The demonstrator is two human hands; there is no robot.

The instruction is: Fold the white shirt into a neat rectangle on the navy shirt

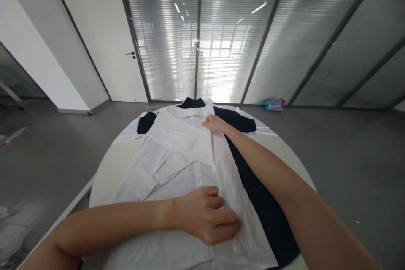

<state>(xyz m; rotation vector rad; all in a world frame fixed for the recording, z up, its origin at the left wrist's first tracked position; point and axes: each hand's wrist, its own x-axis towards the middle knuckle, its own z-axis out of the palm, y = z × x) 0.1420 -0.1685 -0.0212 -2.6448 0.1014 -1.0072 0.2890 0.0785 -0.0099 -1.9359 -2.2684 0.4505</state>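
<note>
A white shirt [180, 135] lies spread on a round white table [107, 173], its collar at the far end and one sleeve folded across its front. Under it lies a dark navy garment [256, 185], showing along the right side, at the collar and at both short sleeves. My right hand [214, 123] pinches the white fabric near the shirt's right shoulder, below the collar. Closer to me, my left hand [209, 217] is closed with curled fingers on the right front of the shirt; its fingertips are partly hidden against the cloth.
Beyond the table stands a glass partition [177, 50] with blinds, with a white door [104, 38] to its left. A teal and red object [275, 104] lies on the grey floor [344, 168]. Some clear plastic [15, 236] is at the lower left.
</note>
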